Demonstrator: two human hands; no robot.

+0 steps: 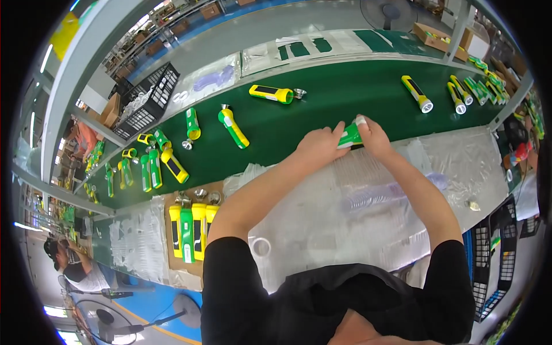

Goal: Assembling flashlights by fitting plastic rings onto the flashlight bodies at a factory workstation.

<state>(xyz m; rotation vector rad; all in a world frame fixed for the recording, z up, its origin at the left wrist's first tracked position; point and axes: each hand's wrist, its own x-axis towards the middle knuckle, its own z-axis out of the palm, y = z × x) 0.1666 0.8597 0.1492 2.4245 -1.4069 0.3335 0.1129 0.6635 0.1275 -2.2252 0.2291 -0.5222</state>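
Both arms reach forward over the near edge of a green conveyor belt [339, 75]. My left hand [321, 142] is closed round one end of a green flashlight [350, 136], and my right hand [374, 138] grips its other end, which looks pale. My fingers cover much of it. Beyond, a yellow flashlight body [270, 93] lies with a silver reflector loose at its end. Left of my hands rests a yellow and green flashlight [233, 127]. Farther right, a yellow and black flashlight [415, 93] has its lens end fitted.
Several flashlight bodies [154, 169] crowd the belt's left side. A cardboard box [198, 259] of flashlights and reflectors sits near my left elbow. A black basket [150, 98] stands far left, and a white ring [261, 247] lies on the plastic-covered ledge. Metal posts [457, 31] frame the bench.
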